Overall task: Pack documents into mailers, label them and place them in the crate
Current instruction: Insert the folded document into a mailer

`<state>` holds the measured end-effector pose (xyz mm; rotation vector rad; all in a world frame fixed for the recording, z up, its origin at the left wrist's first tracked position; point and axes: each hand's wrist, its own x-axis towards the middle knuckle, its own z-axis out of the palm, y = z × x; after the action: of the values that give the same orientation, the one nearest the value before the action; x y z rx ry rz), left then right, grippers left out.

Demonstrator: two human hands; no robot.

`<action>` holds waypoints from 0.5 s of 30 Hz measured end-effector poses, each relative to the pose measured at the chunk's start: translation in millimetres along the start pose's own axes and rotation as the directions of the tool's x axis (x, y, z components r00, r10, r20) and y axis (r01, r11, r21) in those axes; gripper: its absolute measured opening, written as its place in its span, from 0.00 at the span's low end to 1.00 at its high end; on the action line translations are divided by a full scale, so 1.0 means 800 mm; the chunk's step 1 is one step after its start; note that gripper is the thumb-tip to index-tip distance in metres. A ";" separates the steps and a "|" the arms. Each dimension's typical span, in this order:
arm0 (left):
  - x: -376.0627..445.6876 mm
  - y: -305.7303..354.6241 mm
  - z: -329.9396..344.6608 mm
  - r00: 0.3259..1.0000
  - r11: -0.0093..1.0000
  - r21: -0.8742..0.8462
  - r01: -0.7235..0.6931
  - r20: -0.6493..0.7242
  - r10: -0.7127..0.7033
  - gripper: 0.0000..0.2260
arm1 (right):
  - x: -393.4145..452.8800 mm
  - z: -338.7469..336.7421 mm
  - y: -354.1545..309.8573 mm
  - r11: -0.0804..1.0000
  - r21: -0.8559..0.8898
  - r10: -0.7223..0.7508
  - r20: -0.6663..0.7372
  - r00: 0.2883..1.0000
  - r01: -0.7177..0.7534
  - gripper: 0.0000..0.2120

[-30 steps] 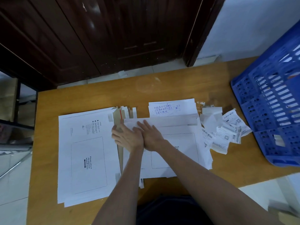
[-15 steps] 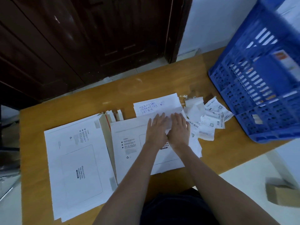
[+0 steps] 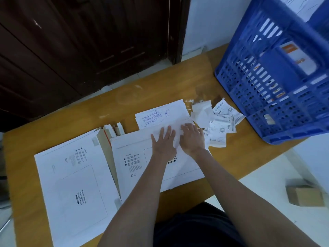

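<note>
Both hands have slid rightward along the top flap of the mailer [image 3: 156, 157] since a second ago, when they pressed near its left end; over the last half second they have barely shifted. Left hand [image 3: 164, 144] lies flat, fingers straight and slightly spread, pressing the flap down and gripping nothing. Right hand [image 3: 192, 138] sits just beside it, fingers extended on the flap's right end, also holding nothing.

This looks like sealing the flap, with labelling and the crate step not yet done. The mailer lies on the table [image 3: 58, 122], partly over the edge of a stack of mailers [image 3: 76, 180] to its left. Sheets with blue handwriting, the documents [image 3: 156, 115], poke out beyond the flap.

Risks, as I judge them: uneven pressure could leave the right corner unstuck, so the flap lifts later; the flap could catch the loose sheets lying under its far edge; and a hand sliding further right could sweep the labels [image 3: 222, 125] toward the table edge.

Those labels sit in a loose heap just right of the right hand, mixed with crumpled backing paper [image 3: 201, 112]. A blue crate [image 3: 276, 97] stands at the table's right end, some things already inside. Nothing stands between the mailer and the crate but that heap
</note>
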<state>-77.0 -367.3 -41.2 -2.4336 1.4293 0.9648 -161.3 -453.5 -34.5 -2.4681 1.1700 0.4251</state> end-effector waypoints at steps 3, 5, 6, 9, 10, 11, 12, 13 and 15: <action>-0.001 0.002 0.000 1.000 1.000 0.004 0.002 -0.023 -0.002 0.29 | -0.005 0.001 0.005 0.999 -0.033 -0.018 0.070 0.997 0.020 0.26; -0.001 0.004 -0.002 1.000 1.000 -0.010 0.007 -0.015 -0.007 0.29 | -0.001 -0.005 0.005 0.997 -0.069 -0.020 0.090 0.996 0.026 0.25; 0.000 0.004 -0.003 1.000 1.000 -0.024 0.010 -0.007 -0.010 0.29 | 0.003 -0.010 0.003 0.996 -0.090 -0.012 0.076 0.997 0.019 0.24; 0.003 0.003 -0.007 1.000 0.996 -0.089 0.019 -0.003 -0.020 0.28 | 0.007 -0.016 -0.006 0.991 -0.136 0.023 0.034 0.999 -0.018 0.23; 0.003 0.003 -0.009 1.000 0.993 -0.112 0.024 -0.015 -0.025 0.27 | 0.006 -0.014 -0.009 0.989 -0.146 0.022 0.047 0.999 -0.015 0.23; 0.005 0.004 -0.010 0.999 0.991 -0.133 0.030 -0.032 -0.034 0.27 | 0.004 -0.011 -0.011 0.988 -0.155 0.015 0.063 0.998 -0.005 0.24; 0.006 0.006 -0.011 0.998 0.988 -0.152 0.038 -0.045 -0.046 0.26 | 0.002 -0.009 -0.012 0.988 -0.156 0.011 0.077 0.997 0.001 0.26; 0.006 0.008 -0.013 0.997 0.985 -0.167 0.048 -0.052 -0.057 0.26 | 0.001 -0.009 -0.012 0.989 -0.145 0.013 0.087 0.996 0.000 0.27; 0.007 0.013 -0.017 0.995 0.983 -0.175 0.062 -0.060 -0.073 0.25 | 0.000 -0.008 -0.008 0.993 -0.114 0.020 0.106 0.994 -0.008 0.29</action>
<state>-77.3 -382.6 -32.0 -2.6434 1.3240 1.0430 -155.3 -452.9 -27.4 -2.4993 1.1495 0.6356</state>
